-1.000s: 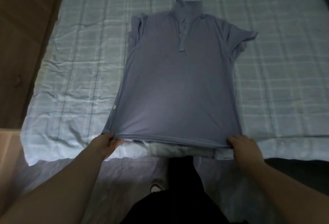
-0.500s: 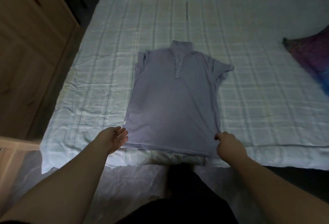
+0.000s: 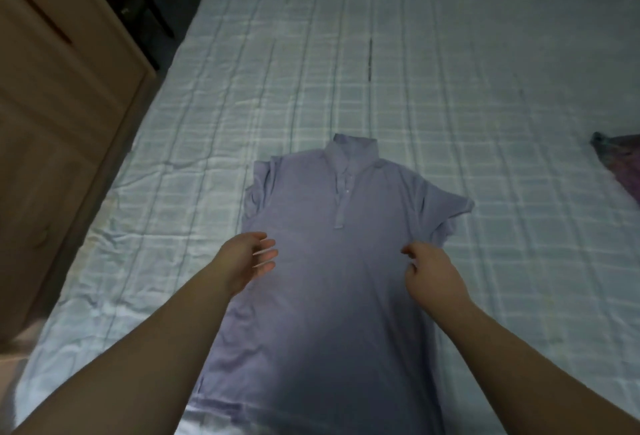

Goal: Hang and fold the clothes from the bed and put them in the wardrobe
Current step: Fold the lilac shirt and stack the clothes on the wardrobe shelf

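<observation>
A lavender short-sleeved polo shirt (image 3: 322, 296) lies flat and face up on the bed (image 3: 415, 71), collar pointing away from me. My left hand (image 3: 247, 261) hovers over the shirt's left side at chest height, fingers straight and spread, holding nothing. My right hand (image 3: 433, 279) hangs over the shirt's right side below the sleeve, fingers loosely curled with nothing in them. Whether either hand touches the fabric is unclear. The left sleeve is bunched; the right sleeve spreads outward.
The bed has a pale checked sheet. A wooden wardrobe (image 3: 59, 144) stands along the left side of the bed. A purple garment (image 3: 620, 164) lies at the bed's right edge. A dark gap runs between wardrobe and bed at the top left.
Both hands have let go of the shirt's bottom hem and moved forward over its chest area. The view has shifted closer over the bed.
</observation>
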The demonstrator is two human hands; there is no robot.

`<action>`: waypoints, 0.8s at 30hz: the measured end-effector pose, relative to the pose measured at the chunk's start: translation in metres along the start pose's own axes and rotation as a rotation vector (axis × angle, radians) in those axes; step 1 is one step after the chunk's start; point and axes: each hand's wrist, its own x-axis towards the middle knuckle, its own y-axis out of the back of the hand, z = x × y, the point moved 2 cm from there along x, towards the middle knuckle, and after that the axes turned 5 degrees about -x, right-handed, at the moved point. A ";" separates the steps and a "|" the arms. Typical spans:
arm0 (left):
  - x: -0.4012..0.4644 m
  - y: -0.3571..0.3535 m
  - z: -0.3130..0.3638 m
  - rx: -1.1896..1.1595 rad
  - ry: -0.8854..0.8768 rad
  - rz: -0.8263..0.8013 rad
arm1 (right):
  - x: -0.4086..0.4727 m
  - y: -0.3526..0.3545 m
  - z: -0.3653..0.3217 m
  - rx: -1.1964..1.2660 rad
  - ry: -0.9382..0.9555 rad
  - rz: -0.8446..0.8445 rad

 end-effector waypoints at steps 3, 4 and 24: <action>0.047 -0.016 0.015 0.175 -0.149 0.049 | 0.051 -0.028 -0.005 0.021 0.064 0.004; 0.064 -0.022 0.020 0.230 -0.203 0.059 | 0.067 -0.039 -0.007 0.024 0.082 0.006; 0.333 -0.240 0.092 1.075 -0.806 0.222 | 0.364 -0.116 -0.029 0.247 -0.280 0.303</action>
